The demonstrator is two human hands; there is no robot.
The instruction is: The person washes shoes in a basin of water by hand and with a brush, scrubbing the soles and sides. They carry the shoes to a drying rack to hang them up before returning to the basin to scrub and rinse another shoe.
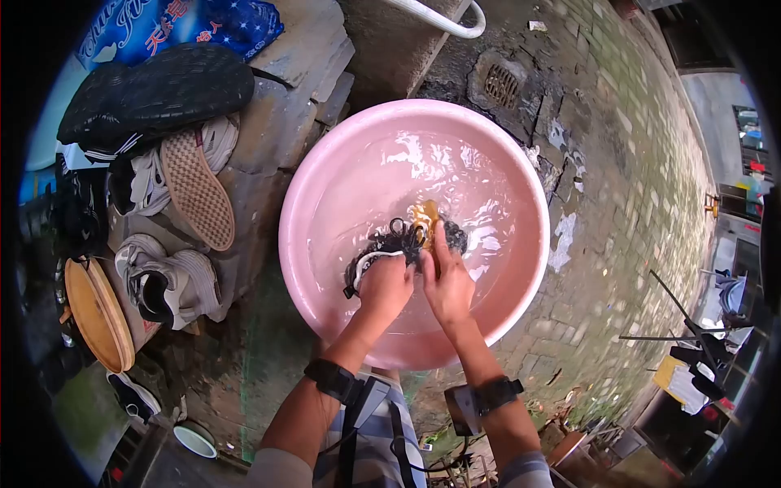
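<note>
Two hands worked a dark shoe (399, 244) half under water in a pink basin (325, 163). The left hand (384, 286) was closed over its heel and the right hand (446, 281) gripped a yellow scrubber (425, 215), wrists bent inward. Red Chinese characters on a blue bag (244, 20) nearby were only partly legible.

The left hand (384, 286) clasped a shoe (382, 248) in the water inside the basin (325, 163), with the right hand (446, 281) touching beside it. Just beyond the grip lay what seemed a brush (425, 215). Well left of the grip, outside the basin, other shoes (187, 179) were heaped on a ledge (285, 98). Far beyond sat a drain grate (502, 85).
</note>
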